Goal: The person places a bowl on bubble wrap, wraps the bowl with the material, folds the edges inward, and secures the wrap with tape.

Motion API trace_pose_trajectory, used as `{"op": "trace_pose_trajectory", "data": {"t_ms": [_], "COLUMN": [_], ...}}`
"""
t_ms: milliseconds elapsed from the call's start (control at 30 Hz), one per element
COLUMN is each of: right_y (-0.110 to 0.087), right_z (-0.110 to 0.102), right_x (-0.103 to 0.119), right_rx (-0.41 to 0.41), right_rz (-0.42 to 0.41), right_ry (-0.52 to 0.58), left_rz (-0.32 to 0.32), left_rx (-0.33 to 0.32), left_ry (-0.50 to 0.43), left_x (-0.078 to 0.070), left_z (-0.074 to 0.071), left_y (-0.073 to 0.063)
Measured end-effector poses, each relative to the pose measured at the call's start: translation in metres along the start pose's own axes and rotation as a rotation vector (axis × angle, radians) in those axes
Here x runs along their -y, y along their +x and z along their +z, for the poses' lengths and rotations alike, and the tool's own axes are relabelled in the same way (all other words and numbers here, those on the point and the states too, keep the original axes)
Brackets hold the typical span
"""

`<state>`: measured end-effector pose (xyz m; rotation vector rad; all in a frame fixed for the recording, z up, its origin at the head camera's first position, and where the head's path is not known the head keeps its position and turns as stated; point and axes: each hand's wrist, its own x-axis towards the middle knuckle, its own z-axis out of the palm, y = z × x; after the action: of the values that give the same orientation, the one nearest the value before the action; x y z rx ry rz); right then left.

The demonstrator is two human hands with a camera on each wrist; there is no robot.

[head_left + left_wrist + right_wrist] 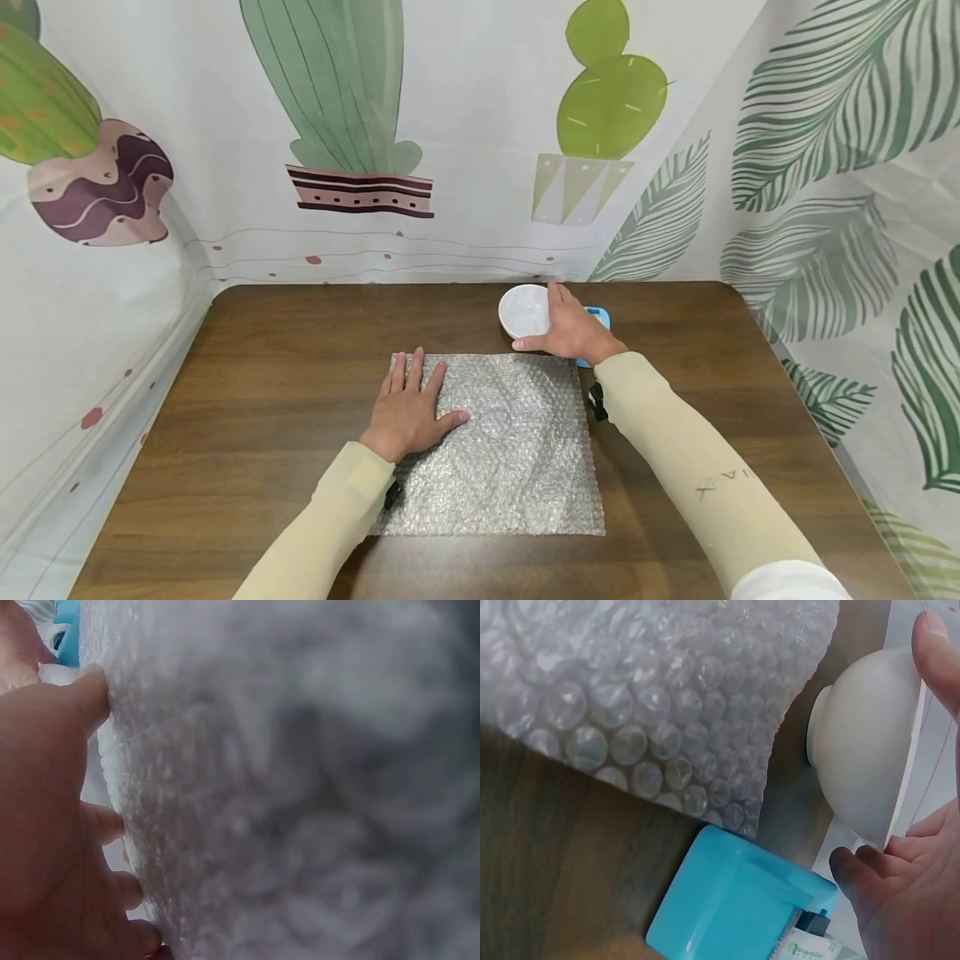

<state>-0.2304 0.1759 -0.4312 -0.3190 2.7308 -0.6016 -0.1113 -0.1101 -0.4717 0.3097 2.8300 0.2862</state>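
A sheet of clear bubble wrap (517,450) lies spread on the wooden table. My left hand (408,417) rests flat on its left part, fingers spread toward the far edge. Just beyond the far edge is a white bowl (522,312), its mouth facing up. My right hand (572,327) spans the bowl's rim, thumb on the near side and fingers on the far right side. In the right wrist view the bowl's (866,742) rounded side and foot ring show, with thumb and fingertips at opposite parts of the rim.
A blue tape dispenser (735,892) with a toothed cutting edge stands by the wrap's far right corner, partly behind my right hand in the head view. The brown table (300,317) meets a cloth backdrop (480,117) printed with cacti and leaves.
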Motion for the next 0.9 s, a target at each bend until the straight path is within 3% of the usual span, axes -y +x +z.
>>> {"op": "trace_pose_trajectory", "data": {"t_ms": [500, 900], "right_y": [0.007, 0.013], "right_z": [0.004, 0.01], "right_x": [0.004, -0.002], "right_rx": [-0.011, -0.078], "right_rz": [0.043, 0.008], "right_ry": [0.022, 0.062], "left_rz": [0.002, 0.002], "left_rx": [-0.008, -0.01], "left_ry": [-0.001, -0.009], "left_x": [0.001, 0.001], "left_z": [0.001, 0.002], "left_y": [-0.001, 0.0]}}
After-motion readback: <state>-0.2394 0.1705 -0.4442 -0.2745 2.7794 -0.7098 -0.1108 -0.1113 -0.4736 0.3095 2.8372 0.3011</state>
